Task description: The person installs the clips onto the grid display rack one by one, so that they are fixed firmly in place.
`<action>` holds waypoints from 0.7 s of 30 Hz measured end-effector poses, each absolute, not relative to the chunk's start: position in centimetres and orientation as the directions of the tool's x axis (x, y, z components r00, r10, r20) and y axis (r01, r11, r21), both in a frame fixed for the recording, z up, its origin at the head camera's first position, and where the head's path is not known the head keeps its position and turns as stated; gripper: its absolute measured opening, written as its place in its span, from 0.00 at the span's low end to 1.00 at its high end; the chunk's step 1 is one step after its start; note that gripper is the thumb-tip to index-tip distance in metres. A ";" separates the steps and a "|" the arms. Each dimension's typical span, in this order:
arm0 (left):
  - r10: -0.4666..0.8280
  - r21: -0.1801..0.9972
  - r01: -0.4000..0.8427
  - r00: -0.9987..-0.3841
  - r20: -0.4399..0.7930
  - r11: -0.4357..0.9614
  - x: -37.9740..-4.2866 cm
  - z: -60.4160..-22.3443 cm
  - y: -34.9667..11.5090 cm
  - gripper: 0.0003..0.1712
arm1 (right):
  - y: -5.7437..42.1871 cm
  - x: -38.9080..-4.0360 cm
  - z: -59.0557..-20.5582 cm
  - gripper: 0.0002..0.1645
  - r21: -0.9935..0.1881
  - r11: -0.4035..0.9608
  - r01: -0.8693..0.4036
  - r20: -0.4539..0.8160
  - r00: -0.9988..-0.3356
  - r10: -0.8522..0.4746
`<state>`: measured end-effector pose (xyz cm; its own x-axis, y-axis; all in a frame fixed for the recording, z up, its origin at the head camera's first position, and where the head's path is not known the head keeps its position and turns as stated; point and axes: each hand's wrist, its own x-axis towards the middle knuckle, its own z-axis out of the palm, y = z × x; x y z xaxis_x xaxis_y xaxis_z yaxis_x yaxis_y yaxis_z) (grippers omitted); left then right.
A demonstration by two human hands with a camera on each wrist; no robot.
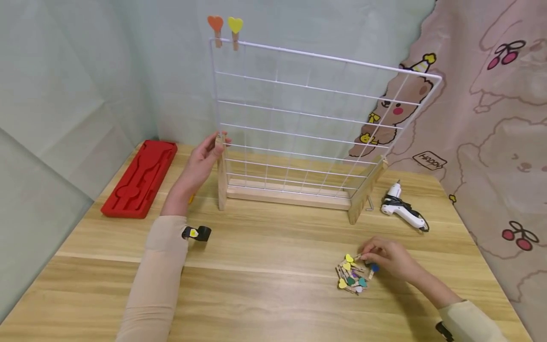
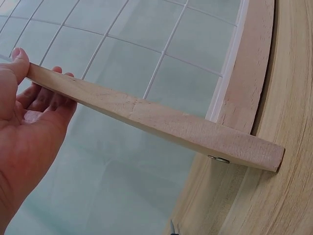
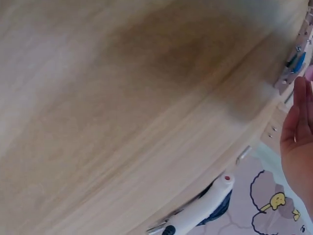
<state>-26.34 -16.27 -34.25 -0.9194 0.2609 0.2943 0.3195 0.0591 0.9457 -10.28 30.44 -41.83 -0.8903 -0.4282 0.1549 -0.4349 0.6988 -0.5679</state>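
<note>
A white wire grid rack (image 1: 299, 114) with wooden side posts stands on the table. My left hand (image 1: 202, 159) holds the top of its left wooden post (image 2: 146, 107), thumb on one side and fingers on the other. Clipped to the rack's top wire are an orange heart clothespin (image 1: 215, 23) and a yellow heart clothespin (image 1: 235, 26). At the front right, my right hand (image 1: 391, 259) pinches a small clothespin at the edge of a pile of heart clothespins (image 1: 350, 281). A pink heart (image 3: 309, 73) shows by its fingertips in the right wrist view.
A red molded tray (image 1: 138, 180) lies at the left of the table. Right of the rack are a white glue gun (image 1: 401, 209) with a black cord and a bent metal rod (image 1: 370, 204). Curtains hang behind the table.
</note>
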 end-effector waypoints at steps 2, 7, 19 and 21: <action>0.259 0.944 0.325 -0.918 0.300 0.061 -26.6 -34.5 -16.4 0.25 | 30.3 -10.2 -41.4 0.04 -0.573 0.705 -0.418 0.152 -0.899 -0.410; 0.260 0.942 0.330 -0.917 0.304 0.062 -26.7 -34.5 -16.4 0.26 | 29.5 -10.6 -40.2 0.03 -0.622 0.665 -0.414 0.176 -0.901 -0.396; 0.270 0.951 0.304 -0.922 0.277 0.063 -25.4 -33.0 -16.0 0.28 | 22.6 -13.2 -31.2 0.08 -0.692 0.495 -0.526 0.331 -0.840 -0.429; 0.268 0.951 0.302 -0.923 0.275 0.064 -25.3 -33.0 -16.1 0.28 | 21.4 -13.9 -29.2 0.09 -0.706 0.458 -0.540 0.358 -0.831 -0.427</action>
